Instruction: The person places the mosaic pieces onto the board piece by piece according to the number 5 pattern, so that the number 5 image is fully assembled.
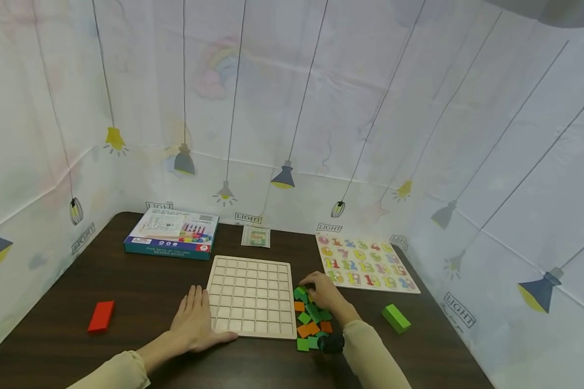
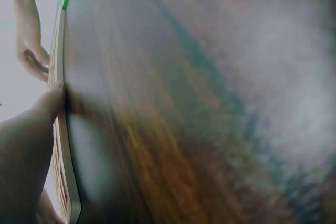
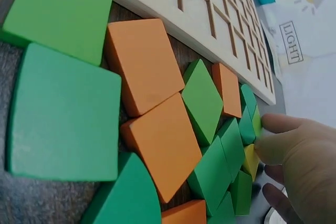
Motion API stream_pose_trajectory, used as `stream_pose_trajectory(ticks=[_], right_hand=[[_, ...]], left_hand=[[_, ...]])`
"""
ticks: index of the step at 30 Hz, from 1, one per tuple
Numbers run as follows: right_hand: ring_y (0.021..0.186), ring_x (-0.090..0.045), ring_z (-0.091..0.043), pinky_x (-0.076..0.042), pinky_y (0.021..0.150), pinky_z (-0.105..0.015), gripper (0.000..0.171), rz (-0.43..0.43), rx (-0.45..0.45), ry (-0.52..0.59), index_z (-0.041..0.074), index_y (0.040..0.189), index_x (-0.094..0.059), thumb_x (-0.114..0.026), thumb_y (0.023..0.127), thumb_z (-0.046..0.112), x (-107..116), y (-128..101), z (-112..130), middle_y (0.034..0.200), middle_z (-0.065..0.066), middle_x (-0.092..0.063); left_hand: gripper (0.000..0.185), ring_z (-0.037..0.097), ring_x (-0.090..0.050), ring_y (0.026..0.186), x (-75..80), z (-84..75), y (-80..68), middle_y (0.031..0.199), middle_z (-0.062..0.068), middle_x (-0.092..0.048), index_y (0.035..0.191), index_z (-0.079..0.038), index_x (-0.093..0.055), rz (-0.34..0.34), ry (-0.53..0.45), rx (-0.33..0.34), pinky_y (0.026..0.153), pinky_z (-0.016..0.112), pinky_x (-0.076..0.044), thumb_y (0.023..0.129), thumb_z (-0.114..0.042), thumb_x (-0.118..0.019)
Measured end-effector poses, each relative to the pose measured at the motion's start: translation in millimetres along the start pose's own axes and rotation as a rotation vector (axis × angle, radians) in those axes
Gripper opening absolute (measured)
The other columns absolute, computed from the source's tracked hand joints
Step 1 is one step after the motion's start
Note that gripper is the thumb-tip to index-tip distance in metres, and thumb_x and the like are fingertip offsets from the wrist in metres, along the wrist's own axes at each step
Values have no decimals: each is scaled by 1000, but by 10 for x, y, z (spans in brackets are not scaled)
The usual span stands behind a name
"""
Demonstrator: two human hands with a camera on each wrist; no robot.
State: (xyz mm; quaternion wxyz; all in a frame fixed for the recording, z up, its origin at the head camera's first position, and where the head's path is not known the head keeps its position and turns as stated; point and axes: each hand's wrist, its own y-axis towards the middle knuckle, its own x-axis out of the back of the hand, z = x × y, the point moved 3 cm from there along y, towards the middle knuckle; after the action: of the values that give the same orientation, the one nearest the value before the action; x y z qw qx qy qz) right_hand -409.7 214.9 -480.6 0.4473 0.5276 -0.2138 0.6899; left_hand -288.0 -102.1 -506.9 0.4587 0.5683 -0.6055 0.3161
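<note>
A wooden grid board (image 1: pixel 251 296) is steadied on the dark tabletop (image 1: pixel 141 292) by the left hand (image 1: pixel 194 321), laid flat with fingers straight at its near left edge. Just right of it, the right hand (image 1: pixel 327 294) is curled over scattered green and orange tiles (image 1: pixel 311 319), fingertips (image 3: pixel 273 124) touching them.

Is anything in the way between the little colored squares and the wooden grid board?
Nothing visible. The colored squares lie right beside the grid board, under the right hand; the left hand rests on its other edge.

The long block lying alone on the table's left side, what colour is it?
Red. The long block shows best in the head view.
</note>
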Motion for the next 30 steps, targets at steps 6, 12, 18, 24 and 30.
stream_pose_trajectory(ticks=[6,12,18,24,30], right_hand=[[99,-56,-31,-48,79,-44,20,12,-93,25,5,103,-70,-62,86,-1,23,-8,-30,110,-16,-58],[95,-56,-29,-49,77,-43,17,13,-162,3,4,101,-70,-68,84,6,69,8,-26,107,-14,-57],[91,-56,-30,-50,70,-39,18,5,-214,-2,2,96,-70,-72,79,7,96,45,37,105,-16,-58],[85,-58,-27,-51,65,-37,18,-27,-234,-9,2,93,-70,-75,77,9,59,55,79,97,-13,-60],[78,-56,-22,-50,65,-35,16,-63,-233,-14,1,93,-69,-73,81,10,6,50,40,89,-9,-58]], left_hand=[[134,48,-23,134,94,96,39,142,37,-26,138,18,-28,33,0,-25,106,56,-24,58,-85,-59],[125,48,-26,133,174,155,68,141,37,-30,138,14,-35,79,-19,-55,101,58,-30,59,-79,-66],[122,48,-29,132,191,167,79,139,37,-33,138,10,-38,69,-6,-73,100,58,-32,59,-79,-66],[121,47,-30,131,180,169,70,139,33,-36,138,8,-41,57,-12,-83,100,58,-31,58,-80,-65],[124,45,-28,133,190,191,63,142,33,-33,138,11,-37,91,-11,-99,104,58,-26,60,-80,-63]])
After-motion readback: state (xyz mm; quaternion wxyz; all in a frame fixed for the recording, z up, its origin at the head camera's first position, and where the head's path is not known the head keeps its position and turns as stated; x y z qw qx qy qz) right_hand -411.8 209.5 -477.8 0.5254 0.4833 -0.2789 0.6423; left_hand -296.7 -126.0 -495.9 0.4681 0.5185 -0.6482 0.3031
